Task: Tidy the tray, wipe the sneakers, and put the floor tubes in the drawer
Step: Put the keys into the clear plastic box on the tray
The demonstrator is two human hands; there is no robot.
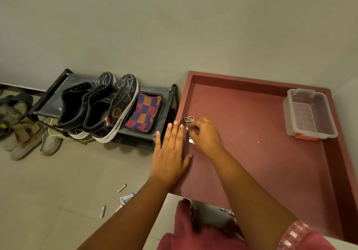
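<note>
A large dark red tray [261, 152] lies at the right. My right hand [205, 135] pinches a bunch of metal keys [189, 119] near the tray's left wall. My left hand [170, 152] rests flat with straight fingers on the tray's left rim. A pair of black sneakers [100, 106] with white soles stands on a low black shoe rack [166, 106]. Beside them a checked purple and orange cloth [144, 113] lies in a black dish. Several small white tubes [122, 188] lie scattered on the tiled floor at the lower left.
A clear plastic box [310, 114] with red clips sits in the tray's far right corner. Sandals and grey shoes [25, 131] lie on the floor left of the rack. A grey wall runs behind everything. A drawer front with metal knobs [222, 209] shows below the tray.
</note>
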